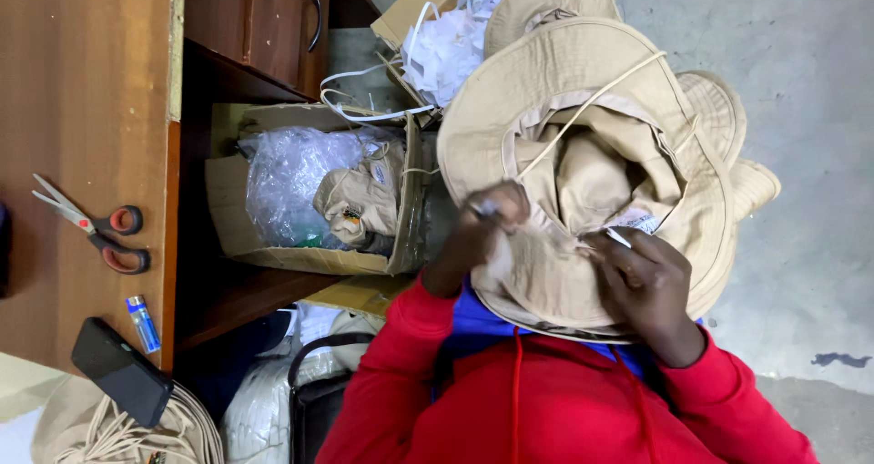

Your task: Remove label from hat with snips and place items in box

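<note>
From up here I see my left hand (487, 223) pinched on the brim of the beige sun hat (583, 163), fingers curled tight on the fabric; something small and pale shows at the fingertips, too blurred to name. My right hand (648, 282) has its grip closed on the same brim just beside a white label (635, 220) sewn inside the crown; whether the fingers hold the label or only the cloth next to it, I cannot tell. The hat sits upturned over my lap, its cord (592, 104) looped across the opening, and it covers most of a stack of similar hats (728, 118) behind it, so I cannot count them. Off to my left, an open cardboard box (314, 259) holds clear plastic wrap (291, 182) and more folded beige hats, partly buried. On the wooden worktop (82, 109) lie red-handled scissors (100, 227), a small blue lighter (143, 323) and a dark phone (121, 370), its lower end hanging over the edge.
</note>
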